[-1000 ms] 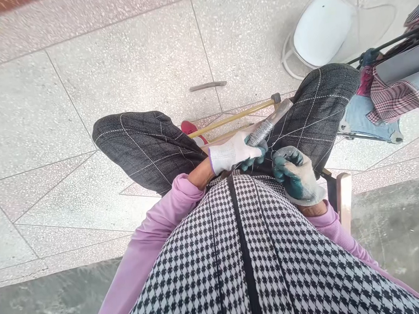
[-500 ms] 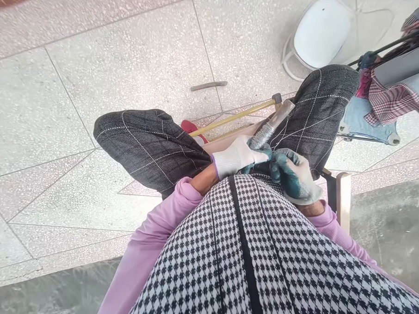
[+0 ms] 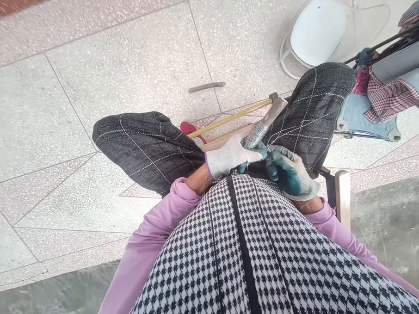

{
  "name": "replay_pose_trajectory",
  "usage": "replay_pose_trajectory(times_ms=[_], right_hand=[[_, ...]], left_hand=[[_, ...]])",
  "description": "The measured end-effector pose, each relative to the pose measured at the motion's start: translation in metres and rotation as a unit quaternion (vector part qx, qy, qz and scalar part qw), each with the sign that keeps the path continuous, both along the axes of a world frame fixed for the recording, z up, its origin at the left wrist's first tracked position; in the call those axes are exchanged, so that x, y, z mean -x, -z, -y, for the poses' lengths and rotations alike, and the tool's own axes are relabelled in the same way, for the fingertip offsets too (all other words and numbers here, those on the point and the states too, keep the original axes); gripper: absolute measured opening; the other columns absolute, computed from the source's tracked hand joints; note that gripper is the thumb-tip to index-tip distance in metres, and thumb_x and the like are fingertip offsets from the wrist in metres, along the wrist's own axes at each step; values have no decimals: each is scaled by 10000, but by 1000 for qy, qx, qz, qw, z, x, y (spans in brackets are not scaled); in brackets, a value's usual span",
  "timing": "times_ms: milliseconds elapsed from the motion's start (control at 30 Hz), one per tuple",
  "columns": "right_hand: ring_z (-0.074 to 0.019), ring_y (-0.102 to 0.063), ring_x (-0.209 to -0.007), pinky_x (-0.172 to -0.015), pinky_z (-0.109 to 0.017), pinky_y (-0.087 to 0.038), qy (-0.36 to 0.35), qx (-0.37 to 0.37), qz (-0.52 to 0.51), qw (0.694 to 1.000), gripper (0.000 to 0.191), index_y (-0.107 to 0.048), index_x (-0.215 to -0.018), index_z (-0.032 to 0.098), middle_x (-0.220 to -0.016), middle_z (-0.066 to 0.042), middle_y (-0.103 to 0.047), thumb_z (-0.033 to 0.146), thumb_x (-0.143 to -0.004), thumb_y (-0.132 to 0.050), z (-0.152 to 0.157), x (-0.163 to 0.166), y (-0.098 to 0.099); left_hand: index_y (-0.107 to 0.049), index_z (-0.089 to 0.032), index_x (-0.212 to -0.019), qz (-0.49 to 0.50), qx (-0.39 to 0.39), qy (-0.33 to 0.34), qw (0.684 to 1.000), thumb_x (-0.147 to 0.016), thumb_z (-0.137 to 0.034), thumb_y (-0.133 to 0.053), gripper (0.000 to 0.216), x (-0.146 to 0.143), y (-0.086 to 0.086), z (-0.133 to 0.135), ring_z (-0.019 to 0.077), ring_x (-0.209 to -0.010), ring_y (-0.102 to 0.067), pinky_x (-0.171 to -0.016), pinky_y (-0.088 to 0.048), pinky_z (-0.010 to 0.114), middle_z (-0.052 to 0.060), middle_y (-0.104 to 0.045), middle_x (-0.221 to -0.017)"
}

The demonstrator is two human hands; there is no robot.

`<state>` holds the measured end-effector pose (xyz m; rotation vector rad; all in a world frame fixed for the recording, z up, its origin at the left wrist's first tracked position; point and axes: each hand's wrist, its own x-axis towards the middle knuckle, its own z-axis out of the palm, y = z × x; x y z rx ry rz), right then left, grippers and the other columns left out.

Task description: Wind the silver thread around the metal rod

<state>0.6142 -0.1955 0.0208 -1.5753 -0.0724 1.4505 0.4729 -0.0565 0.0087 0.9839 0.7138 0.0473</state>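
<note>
In the head view my left hand (image 3: 235, 157), in a white glove with teal coating, is closed around a stick wound with thin silvery wire (image 3: 256, 135). The bare, flat end of that stick points up and right, between my knees. My right hand (image 3: 289, 172), in a matching glove, is close against the left fingertips. Its fingers are curled in a pinch where a strand of the wire runs. Loose loops of wire (image 3: 281, 131) arc over my right thigh. What lies right between the fingertips is too small to make out.
A yellow bar (image 3: 233, 118) crosses in front of my knees. On the tiled floor lies a short grey strip (image 3: 206, 87). A white stool (image 3: 320, 29) stands ahead right. Clothes and cloth (image 3: 392, 89) hang on a rack at the right. A wooden post (image 3: 343, 197) is beside my right hip.
My left hand and the wound stick have shifted slightly left and down with the view. The wire loops over my thigh have changed shape. Both hands keep their grip.
</note>
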Motion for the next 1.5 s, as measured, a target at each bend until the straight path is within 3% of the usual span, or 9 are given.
replay_pose_trajectory(times_ms=[167, 367, 433, 567, 800, 1033, 1200, 1367, 1500], right_hand=[[-58, -407, -455, -414, -195, -314, -38, 12, 85, 996, 276, -644, -791, 148, -559, 26, -504, 368, -765, -809, -7, -2, 1], [-45, -312, -391, -348, -202, -200, -46, 53, -121, 990, 440, -398, -659, 198, -537, 49, -384, 407, -686, -784, -5, 5, 2], [-53, -341, -400, -353, -200, -231, -69, 69, -91, 991, 377, -452, -691, 192, -540, 43, -421, 404, -670, -764, -8, 4, 1], [-71, -426, -465, -414, -195, -323, -100, 41, 87, 990, 154, -621, -762, 153, -563, 14, -529, 266, -680, -685, -14, -3, -3], [-77, -472, -560, -480, -192, -383, -10, -4, 204, 979, 123, -725, -895, 175, -733, -2, -637, 186, -778, -688, 20, -2, -1], [-78, -485, -593, -528, -191, -396, -44, 17, 238, 970, 129, -686, -759, 155, -662, 0, -592, 243, -747, -780, 11, 5, -14], [-77, -489, -590, -548, -200, -396, -62, 16, 214, 975, 114, -677, -797, 156, -670, -2, -593, 227, -864, -738, 13, 3, -12], [-95, -483, -526, -513, -220, -377, -32, -38, 110, 993, 153, -626, -754, 166, -586, 4, -553, 250, -866, -688, 11, 5, -7], [-77, -447, -499, -472, -203, -334, -57, -17, 114, 992, 149, -585, -689, 163, -567, 12, -531, 222, -815, -637, 2, 6, -1]], left_hand=[[-640, -140, -798, -1, 19, 6, 1000, -757, -181, -795, 166, 1, -9, -3, 106, -661, -521, -671, -447, 242, -1, -611, -743], [-648, -140, -754, -8, 12, 29, 999, -756, -193, -783, 145, 0, 9, 7, 107, -653, -504, -654, -437, 248, 4, -609, -735], [-622, -142, -717, -22, 1, 40, 999, -752, -202, -785, 176, 0, 12, 9, 99, -637, -476, -627, -406, 241, -4, -584, -714], [-634, -133, -728, -2, 7, 27, 1000, -726, -227, -814, 203, 1, 7, 7, 99, -639, -466, -615, -392, 241, -1, -584, -716], [-660, -125, -779, 4, 27, 18, 999, -785, -193, -769, 128, 3, 1, -1, 104, -650, -495, -635, -406, 244, 8, -599, -733], [-647, -118, -790, 0, 17, -13, 1000, -704, -144, -892, 260, -7, 11, 16, 113, -713, -526, -727, -460, 271, 3, -624, -785], [-653, -104, -791, -15, 6, -34, 999, -787, -127, -782, 131, -9, 9, 16, 99, -687, -516, -706, -439, 249, 4, -620, -759], [-692, -109, -793, 33, 60, 31, 997, -760, -181, -794, 129, -2, 3, 7, 144, -764, -591, -745, -480, 277, 59, -696, -849], [-675, -117, -771, 33, 70, 54, 996, -689, -242, -831, 216, 3, 7, 6, 160, -781, -598, -753, -480, 289, 65, -694, -843]])
